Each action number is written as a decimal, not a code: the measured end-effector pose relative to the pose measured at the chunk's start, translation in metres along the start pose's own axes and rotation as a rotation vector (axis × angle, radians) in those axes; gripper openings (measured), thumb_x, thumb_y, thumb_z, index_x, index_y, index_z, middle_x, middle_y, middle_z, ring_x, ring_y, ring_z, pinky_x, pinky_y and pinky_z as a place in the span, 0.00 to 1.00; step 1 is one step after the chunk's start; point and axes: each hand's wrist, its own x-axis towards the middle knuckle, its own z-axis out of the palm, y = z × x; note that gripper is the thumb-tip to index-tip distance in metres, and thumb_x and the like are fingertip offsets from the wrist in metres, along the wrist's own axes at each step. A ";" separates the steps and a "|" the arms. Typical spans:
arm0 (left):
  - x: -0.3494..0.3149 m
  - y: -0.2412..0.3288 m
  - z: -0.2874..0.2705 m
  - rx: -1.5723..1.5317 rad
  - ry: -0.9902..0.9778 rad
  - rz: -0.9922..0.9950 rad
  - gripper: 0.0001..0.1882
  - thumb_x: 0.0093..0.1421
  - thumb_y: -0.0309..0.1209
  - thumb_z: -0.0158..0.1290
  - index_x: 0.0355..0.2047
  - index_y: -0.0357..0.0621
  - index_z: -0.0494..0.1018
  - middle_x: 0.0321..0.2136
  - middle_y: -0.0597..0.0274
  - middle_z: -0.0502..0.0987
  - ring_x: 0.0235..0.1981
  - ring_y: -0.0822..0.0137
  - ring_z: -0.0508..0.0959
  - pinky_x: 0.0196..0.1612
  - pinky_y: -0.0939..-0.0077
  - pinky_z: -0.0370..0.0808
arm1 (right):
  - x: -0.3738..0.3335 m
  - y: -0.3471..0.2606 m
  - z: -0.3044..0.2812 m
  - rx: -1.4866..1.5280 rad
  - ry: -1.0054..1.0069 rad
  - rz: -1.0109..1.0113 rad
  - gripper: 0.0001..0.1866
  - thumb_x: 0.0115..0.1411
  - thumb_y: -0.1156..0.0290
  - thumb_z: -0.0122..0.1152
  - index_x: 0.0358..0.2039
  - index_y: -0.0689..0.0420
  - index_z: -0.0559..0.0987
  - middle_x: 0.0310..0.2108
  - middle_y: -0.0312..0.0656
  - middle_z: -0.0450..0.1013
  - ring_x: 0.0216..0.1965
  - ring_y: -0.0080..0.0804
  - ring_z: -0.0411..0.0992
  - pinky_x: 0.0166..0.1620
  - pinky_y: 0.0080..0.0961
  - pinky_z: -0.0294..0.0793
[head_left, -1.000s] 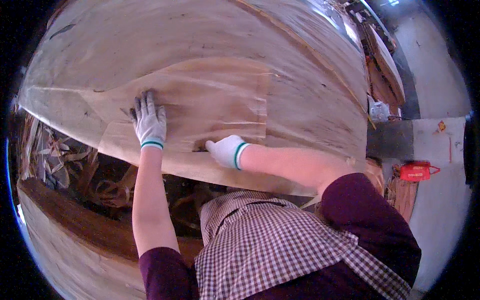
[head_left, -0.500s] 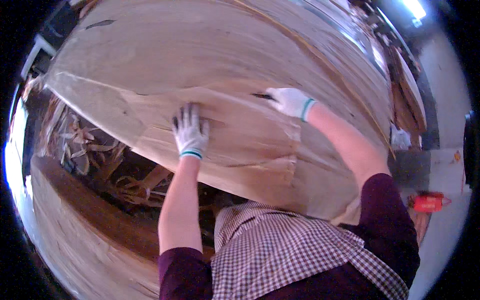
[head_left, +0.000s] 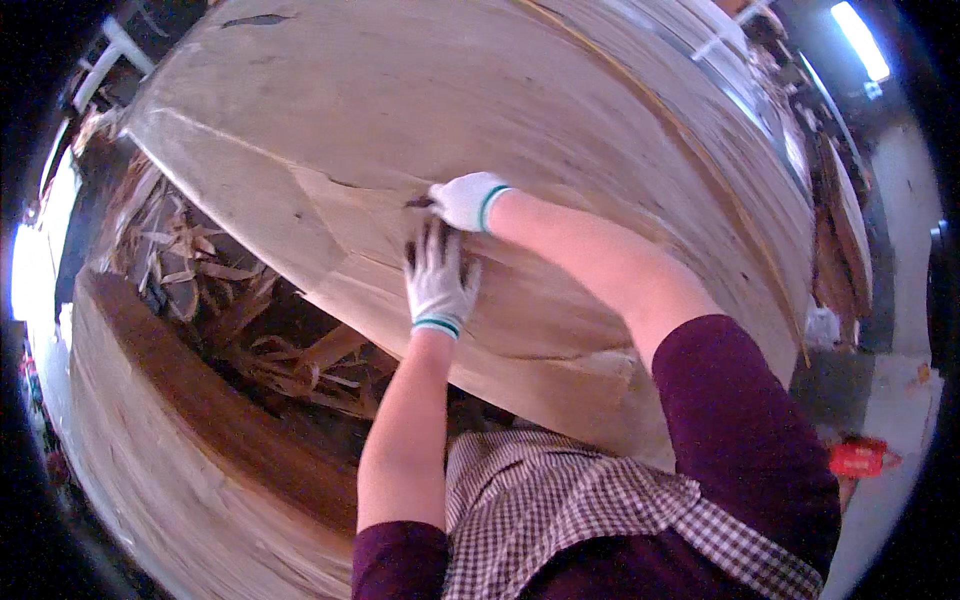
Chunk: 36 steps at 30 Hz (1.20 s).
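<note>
A broad stack of thin wood veneer sheets (head_left: 330, 110) spreads before me, with a lighter piece of veneer (head_left: 540, 300) lying over its near part. My left hand (head_left: 440, 280), in a white glove with dark fingertips, lies flat on the veneer, fingers spread and pointing away from me. Just beyond its fingertips is my right hand (head_left: 468, 203), also gloved and closed around a small, thin, dark tool (head_left: 420, 203). The tool's tip points left, close over the veneer surface; its exact kind is too small to tell. A torn slit shows in the sheet nearby.
Torn veneer strips (head_left: 300, 365) lie in the gap at the near left. Beyond them stands another veneer stack (head_left: 200, 470) with a brown edge. A yellowish strip (head_left: 690, 140) crosses the far right of the sheets. A red object (head_left: 858, 457) sits at the right.
My right hand has swept left with the dark tool, from the right part of the veneer to just beyond my left fingertips. My left hand stays flat on the sheet; the view has shifted slightly.
</note>
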 end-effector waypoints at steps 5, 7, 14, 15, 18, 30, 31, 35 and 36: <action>0.004 0.010 0.002 0.095 -0.015 -0.010 0.31 0.58 0.46 0.43 0.59 0.45 0.57 0.62 0.55 0.52 0.64 0.55 0.50 0.64 0.51 0.42 | -0.184 0.116 0.038 0.081 0.077 0.278 0.17 0.62 0.57 0.41 0.39 0.58 0.71 0.34 0.54 0.74 0.37 0.53 0.72 0.39 0.48 0.70; 0.007 0.003 0.009 0.155 0.009 -0.028 0.31 0.59 0.46 0.43 0.60 0.46 0.57 0.62 0.56 0.53 0.64 0.57 0.50 0.64 0.51 0.41 | -0.252 0.145 0.071 0.070 0.002 0.513 0.18 0.62 0.58 0.41 0.38 0.60 0.70 0.33 0.55 0.74 0.36 0.54 0.73 0.39 0.48 0.70; -0.012 0.141 0.063 0.027 -0.119 0.372 0.34 0.60 0.45 0.41 0.64 0.52 0.47 0.65 0.60 0.45 0.66 0.62 0.44 0.65 0.49 0.34 | -0.297 0.116 0.085 0.247 0.096 0.783 0.15 0.61 0.63 0.43 0.37 0.63 0.72 0.34 0.56 0.75 0.38 0.51 0.74 0.39 0.43 0.73; -0.026 0.184 0.054 0.023 -0.242 0.437 0.34 0.60 0.45 0.41 0.64 0.51 0.46 0.65 0.59 0.45 0.66 0.61 0.44 0.65 0.50 0.34 | -0.295 0.117 0.094 0.249 0.128 0.805 0.15 0.60 0.65 0.43 0.37 0.63 0.72 0.33 0.56 0.75 0.38 0.51 0.75 0.39 0.43 0.74; -0.042 0.207 0.066 0.014 -0.296 0.355 0.31 0.61 0.42 0.37 0.63 0.46 0.48 0.64 0.58 0.47 0.66 0.57 0.45 0.65 0.51 0.35 | -0.302 0.105 0.109 0.310 0.191 0.853 0.13 0.57 0.68 0.45 0.38 0.63 0.71 0.31 0.57 0.75 0.36 0.53 0.75 0.39 0.45 0.73; -0.036 0.212 0.054 0.052 -0.308 0.373 0.31 0.61 0.42 0.38 0.63 0.45 0.48 0.65 0.60 0.46 0.66 0.57 0.44 0.65 0.51 0.36 | -0.385 0.111 0.128 0.561 0.543 0.611 0.15 0.56 0.61 0.53 0.37 0.58 0.69 0.29 0.55 0.73 0.36 0.55 0.72 0.38 0.45 0.71; -0.036 0.211 0.055 0.052 -0.318 0.362 0.31 0.61 0.42 0.38 0.63 0.45 0.48 0.65 0.60 0.46 0.66 0.57 0.43 0.65 0.51 0.36 | -0.368 0.128 0.114 0.506 0.631 0.625 0.16 0.55 0.61 0.55 0.38 0.58 0.69 0.32 0.56 0.72 0.37 0.55 0.72 0.39 0.44 0.71; -0.036 0.218 0.053 0.068 -0.330 0.360 0.31 0.62 0.42 0.37 0.63 0.44 0.49 0.65 0.58 0.45 0.66 0.57 0.43 0.65 0.51 0.35 | -0.297 0.194 0.075 0.328 0.864 0.741 0.18 0.52 0.63 0.57 0.42 0.58 0.71 0.43 0.58 0.67 0.40 0.54 0.71 0.43 0.43 0.71; -0.037 0.220 0.051 0.068 -0.335 0.365 0.31 0.62 0.42 0.37 0.63 0.44 0.49 0.65 0.58 0.45 0.66 0.57 0.43 0.65 0.51 0.35 | -0.288 0.202 0.070 0.285 0.874 0.800 0.18 0.52 0.65 0.56 0.43 0.57 0.71 0.44 0.57 0.66 0.41 0.53 0.71 0.43 0.43 0.72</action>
